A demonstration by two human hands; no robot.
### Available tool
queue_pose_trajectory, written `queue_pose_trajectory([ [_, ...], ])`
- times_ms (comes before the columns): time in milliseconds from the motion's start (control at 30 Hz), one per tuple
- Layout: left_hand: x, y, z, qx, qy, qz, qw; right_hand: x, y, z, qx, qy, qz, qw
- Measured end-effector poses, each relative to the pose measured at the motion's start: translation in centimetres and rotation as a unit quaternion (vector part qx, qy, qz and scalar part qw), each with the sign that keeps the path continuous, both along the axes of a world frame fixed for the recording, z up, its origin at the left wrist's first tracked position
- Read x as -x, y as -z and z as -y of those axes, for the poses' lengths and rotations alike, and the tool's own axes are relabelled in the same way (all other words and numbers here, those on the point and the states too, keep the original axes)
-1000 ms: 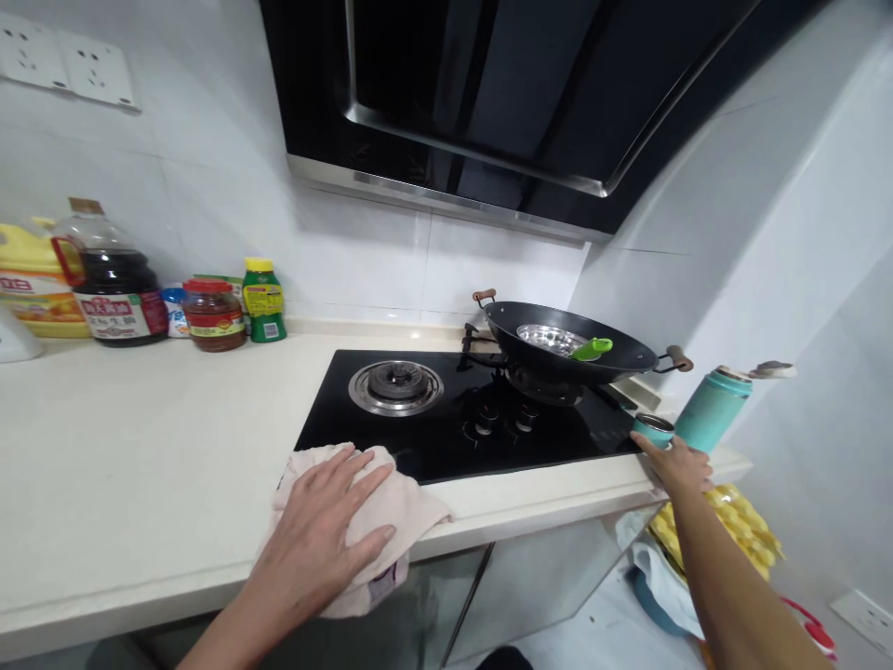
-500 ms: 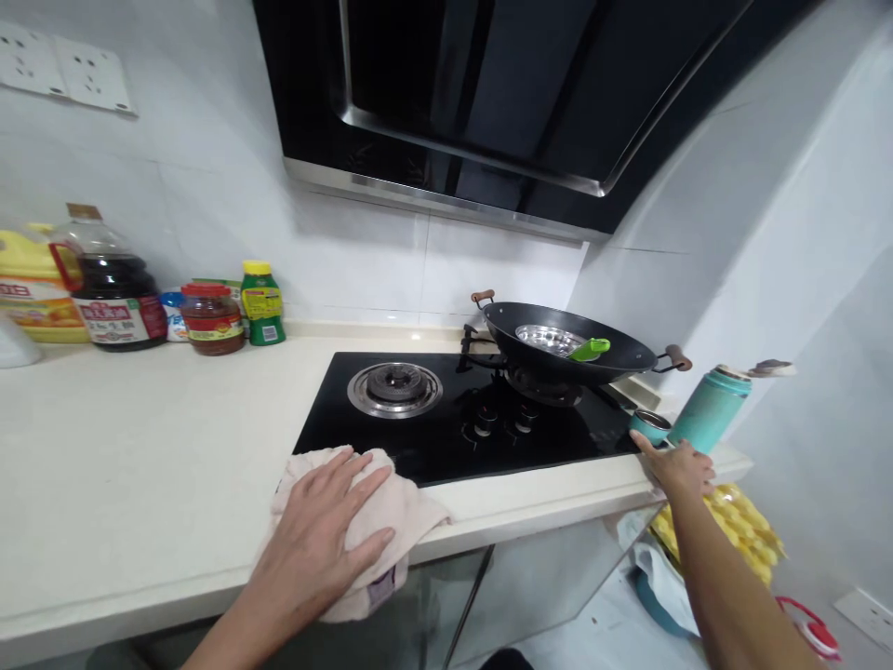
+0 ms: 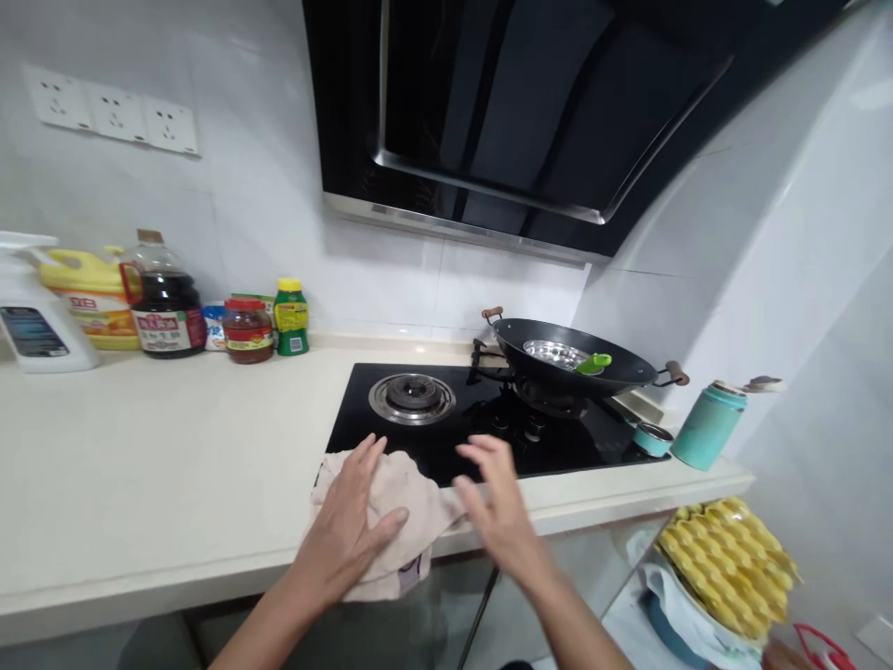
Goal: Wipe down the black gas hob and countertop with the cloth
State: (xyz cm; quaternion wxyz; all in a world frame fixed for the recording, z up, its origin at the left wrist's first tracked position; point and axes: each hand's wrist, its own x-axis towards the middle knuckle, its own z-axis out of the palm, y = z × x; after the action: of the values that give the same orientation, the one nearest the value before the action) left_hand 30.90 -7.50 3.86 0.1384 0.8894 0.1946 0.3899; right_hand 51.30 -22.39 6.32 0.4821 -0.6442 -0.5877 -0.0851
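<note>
A pale pink cloth (image 3: 411, 507) lies over the front left corner of the black gas stove (image 3: 446, 447), and part of it hangs past the counter edge. My left hand (image 3: 353, 521) rests on the cloth with its fingers stretched out. Just right of the cloth, my right hand (image 3: 499, 507) hovers above the counter's front edge, fingers apart and slightly blurred, holding nothing. At the stove's right end stand a small teal cup (image 3: 653, 440) and a teal flask (image 3: 710, 426) with its lid flipped up.
A black wok (image 3: 572, 358) with a metal strainer and green handle sits on the right burner. Sauce bottles, a red-lidded jar (image 3: 248, 331) and a white spray bottle (image 3: 46, 316) line the back left. Yellow egg trays (image 3: 732, 563) are stacked below right. The range hood (image 3: 488, 121) hangs above.
My right hand has moved left from the teal cup to beside the cloth. My left hand stays on the cloth. The view has shifted left.
</note>
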Motion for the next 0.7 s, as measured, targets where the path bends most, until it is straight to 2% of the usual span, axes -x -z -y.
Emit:
queue_pose_trajectory([
  [67,0.9,0.2,-0.6,0.029,-0.004,0.064,0.997,4.6,-0.5,-2.7,0.074,-0.106,0.051,0.990],
  [100,1.6,0.2,-1.2,0.039,-0.011,0.089,0.995,6.4,-0.5,-3.8,0.105,-0.127,0.087,0.982],
  [167,3.6,0.3,-2.8,0.042,-0.040,0.113,0.992,8.8,-0.2,-5.7,0.144,-0.133,0.154,0.968],
  [267,7.6,0.3,-5.9,0.034,-0.104,0.091,0.990,9.9,0.1,-6.7,0.166,-0.107,0.197,0.960],
  [467,14.4,0.5,-11.3,0.010,-0.178,-0.035,0.983,7.2,0.1,-4.6,0.190,-0.046,0.174,0.965],
  [600,16.8,0.9,-14.0,0.018,-0.217,-0.130,0.967,3.0,1.1,-1.8,0.174,0.072,0.146,0.971],
  [700,17.3,0.9,-15.3,0.019,-0.227,-0.160,0.960,-1.3,2.3,0.8,0.156,0.157,0.150,0.964],
])
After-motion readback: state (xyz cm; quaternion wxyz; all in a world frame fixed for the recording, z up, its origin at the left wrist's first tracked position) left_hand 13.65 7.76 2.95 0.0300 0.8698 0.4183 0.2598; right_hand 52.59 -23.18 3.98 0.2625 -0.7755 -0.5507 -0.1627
